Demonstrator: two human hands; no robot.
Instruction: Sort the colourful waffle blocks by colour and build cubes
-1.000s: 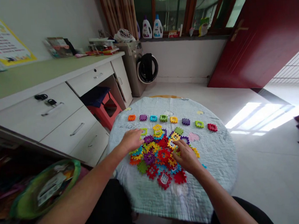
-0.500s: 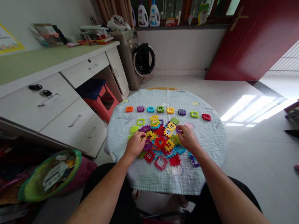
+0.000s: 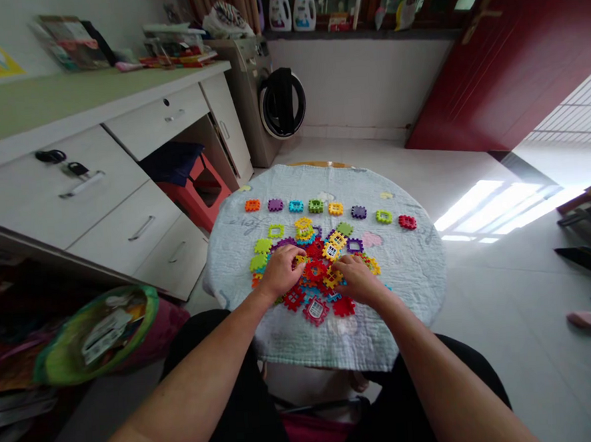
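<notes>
A heap of colourful plastic interlocking blocks [image 3: 315, 271] lies mid-table, red, yellow, purple, green and blue, some with window-like grids. My left hand [image 3: 281, 270] is at the heap's left side, thumb and index finger closed about a yellow interlocking block [image 3: 299, 261]. From the right, my right hand [image 3: 358, 278] reaches in with curled fingers at the edge of a yellow window block [image 3: 331, 277]; its fingertips are partly hidden. Just beyond are a yellow block with a white window [image 3: 332, 247] and a purple frame block [image 3: 354, 245].
Across the far part of the cloth-covered round table [image 3: 405, 307] runs a row of several spaced blocks, from orange [image 3: 252, 205] to red [image 3: 408, 222]. A red stool [image 3: 206, 193] and white drawers [image 3: 140, 224] stand left, with a bin [image 3: 107, 332] nearer me.
My right hand has moved left and nearer me, into the heap, uncovering the purple frame block. My left hand has shifted right, further over the blocks. The camera view has tilted slightly downward.
</notes>
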